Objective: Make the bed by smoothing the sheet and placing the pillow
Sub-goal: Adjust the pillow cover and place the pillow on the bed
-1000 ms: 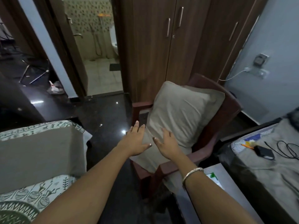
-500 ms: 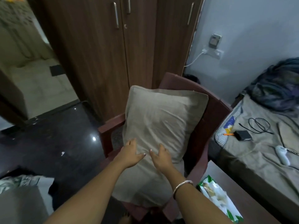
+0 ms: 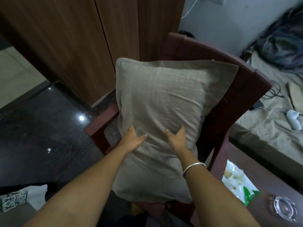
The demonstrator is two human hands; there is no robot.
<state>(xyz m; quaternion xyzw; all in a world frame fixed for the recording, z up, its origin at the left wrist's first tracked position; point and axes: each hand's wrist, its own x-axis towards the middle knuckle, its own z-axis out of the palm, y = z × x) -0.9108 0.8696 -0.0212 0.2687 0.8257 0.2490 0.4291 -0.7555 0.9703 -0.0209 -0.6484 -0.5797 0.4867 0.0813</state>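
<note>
A grey-beige pillow [image 3: 164, 95] stands upright in a dark red plastic chair [image 3: 242, 89], leaning on its backrest. My left hand [image 3: 131, 140] grips the pillow's lower left edge, thumb on the front and fingers hidden behind the edge. My right hand [image 3: 176, 138] grips the pillow's lower middle, thumb spread out and fingers dug into the fabric. A corner of the bed with the patterned sheet [image 3: 13, 200] shows at the bottom left.
A brown wardrobe [image 3: 73, 38] stands behind the chair. At the right is a second bed [image 3: 262, 131] with cables, a white device [image 3: 293, 120] and dark clothes. A low table [image 3: 246, 161] at the bottom right holds a snack packet [image 3: 237, 181] and a glass ashtray [image 3: 285, 208].
I have moved closer to the chair and the view has swung right. Both hands went from resting on the pillow's lower part to gripping it, spread wider apart.
</note>
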